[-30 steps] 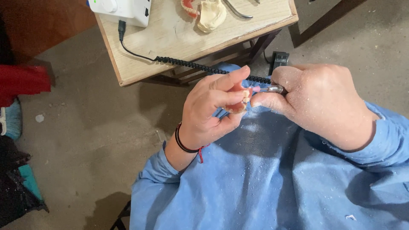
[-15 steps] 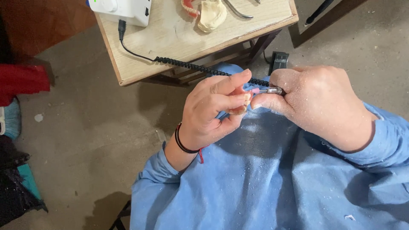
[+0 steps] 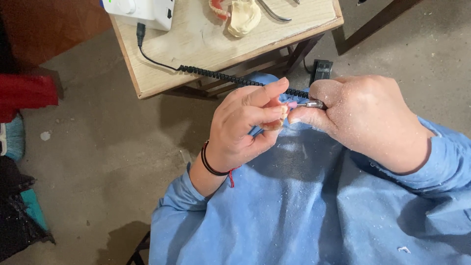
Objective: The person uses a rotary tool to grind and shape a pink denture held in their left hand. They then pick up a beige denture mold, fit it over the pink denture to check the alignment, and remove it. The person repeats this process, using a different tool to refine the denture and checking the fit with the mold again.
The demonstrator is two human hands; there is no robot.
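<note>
Both hands meet: left hand [image 3: 243, 130] pinches denture [image 3: 276, 120] (pink), right hand [image 3: 365, 118] grips handpiece [image 3: 312, 104].

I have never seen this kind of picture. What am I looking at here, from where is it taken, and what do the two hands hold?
The camera sits on a person's head and looks down at their lap, covered by a blue gown. The left hand pinches a small pink denture piece. The right hand holds a metal rotary handpiece, its tip at that piece. A coiled black cord runs to a white control box on a small wooden table. A plaster dental cast also lies there.
</note>
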